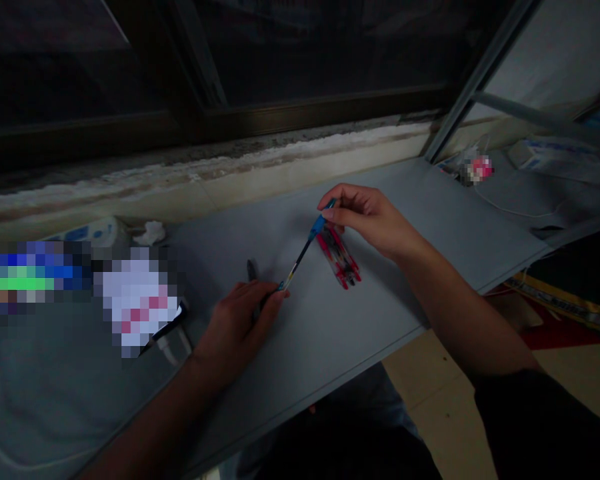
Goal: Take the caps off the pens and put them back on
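My right hand (pixel 357 217) pinches the blue barrel (pixel 317 228) of a pen between thumb and fingers. A thin dark pen refill (pixel 303 255) extends from the barrel, slanting down to the left. My left hand (pixel 247 317) is closed at the refill's lower end, where a small pale-blue piece shows at the fingertips; its exact kind is unclear. Beneath and beside my right hand, several red-and-dark pens (pixel 340 260) lie bunched on the grey table (pixel 325 347). A dark pen-like object (pixel 251 270) lies partly hidden behind my left hand.
On the left, a device with a lit, blurred screen (pixel 140 300) has a white cable (pixel 167 350) attached. Crumpled white tissue (pixel 150 232) lies near the wall. A metal post (pixel 460 107) rises at the back right. The table's front edge runs close to my body.
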The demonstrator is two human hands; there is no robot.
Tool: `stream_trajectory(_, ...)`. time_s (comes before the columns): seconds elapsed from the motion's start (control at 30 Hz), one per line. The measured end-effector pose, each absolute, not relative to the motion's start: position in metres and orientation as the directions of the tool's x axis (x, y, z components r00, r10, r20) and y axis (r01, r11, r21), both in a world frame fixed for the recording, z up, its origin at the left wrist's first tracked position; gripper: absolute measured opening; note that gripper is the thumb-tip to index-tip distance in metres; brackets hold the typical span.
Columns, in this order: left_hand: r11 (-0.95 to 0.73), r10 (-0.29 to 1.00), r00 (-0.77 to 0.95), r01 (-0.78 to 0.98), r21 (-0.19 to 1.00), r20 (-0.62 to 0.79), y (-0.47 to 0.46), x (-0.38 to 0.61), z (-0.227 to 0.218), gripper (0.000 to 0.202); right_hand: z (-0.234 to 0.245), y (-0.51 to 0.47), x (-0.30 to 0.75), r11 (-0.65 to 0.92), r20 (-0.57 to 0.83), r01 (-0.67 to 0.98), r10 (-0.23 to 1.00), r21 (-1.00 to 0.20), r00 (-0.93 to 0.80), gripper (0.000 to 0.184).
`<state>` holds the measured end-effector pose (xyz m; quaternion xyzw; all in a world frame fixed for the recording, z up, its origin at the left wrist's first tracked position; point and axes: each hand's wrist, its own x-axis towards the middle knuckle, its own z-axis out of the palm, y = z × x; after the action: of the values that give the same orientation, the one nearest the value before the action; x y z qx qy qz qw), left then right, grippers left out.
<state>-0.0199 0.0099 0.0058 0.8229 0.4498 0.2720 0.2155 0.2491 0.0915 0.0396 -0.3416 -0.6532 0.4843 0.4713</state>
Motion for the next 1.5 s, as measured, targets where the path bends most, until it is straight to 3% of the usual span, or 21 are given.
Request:
stream_trajectory(0.23, -0.527, 0.844, 0.45, 0.599, 0.603, 0.29, 0.01, -0.02, 0.005, 0.032, 0.04, 0.093, 0.25, 0.306, 0.29, 0.004, 0.907, -0.952, -0.306, 0.02)
stream_trajectory(0.47, -0.438, 0.893, 0.386, 0.63, 0.641, 0.232, 0.007, -0.022, 0.005, 0.033, 0.038, 0.088, 0.246, 0.27, 0.201, 0.054, 0.824, -0.961, -0.53, 0.031)
stream_trajectory(0.8, -0.38, 0.923, 0.311, 0.652, 0.656, 0.225, 0.006, -0.026, 0.006, 0.041, 0.04, 0.088, 0.248, 0.248, 0.188, 0.022, 0.787, -0.968, -0.587, 0.03)
stream_trajectory(1.0, -0.364, 0.93, 0.293, 0.668, 0.649, 0.22, 0.006, -0.025, 0.005, 0.04, 0.038, 0.085, 0.248, 0.22, 0.039, 0.249, 0.817, -0.943, -0.575, 0.045)
stream_trajectory(1.07, -0.359, 0.933, 0.273, 0.679, 0.64, 0.234, 0.006, -0.025, 0.006, 0.041, 0.04, 0.086, 0.252, 0.256, 0.057, 0.237, 0.784, -0.937, -0.618, 0.036)
stream_trajectory(1.17, -0.372, 0.928, 0.275, 0.685, 0.626, 0.251, 0.007, -0.024, 0.007, 0.042, 0.045, 0.086, 0.258, 0.338, 0.169, 0.143, 0.74, -0.93, -0.651, 0.042)
stream_trajectory(1.23, -0.391, 0.92, 0.293, 0.675, 0.626, 0.259, 0.007, -0.024, 0.006, 0.04, 0.047, 0.086, 0.261, 0.361, 0.162, 0.191, 0.749, -0.913, -0.642, 0.032)
stream_trajectory(1.33, -0.416, 0.909, 0.316, 0.658, 0.627, 0.272, 0.008, -0.024, 0.006, 0.038, 0.049, 0.086, 0.263, 0.35, 0.101, 0.315, 0.794, -0.882, -0.599, 0.053)
stream_trajectory(1.43, -0.42, 0.907, 0.309, 0.659, 0.624, 0.285, 0.009, -0.024, 0.007, 0.038, 0.048, 0.086, 0.264, 0.372, 0.171, 0.229, 0.783, -0.899, -0.598, 0.039)
stream_trajectory(1.5, -0.417, 0.909, 0.3, 0.657, 0.628, 0.29, 0.009, -0.023, 0.007, 0.04, 0.046, 0.087, 0.264, 0.361, 0.178, 0.167, 0.747, -0.918, -0.64, 0.041)
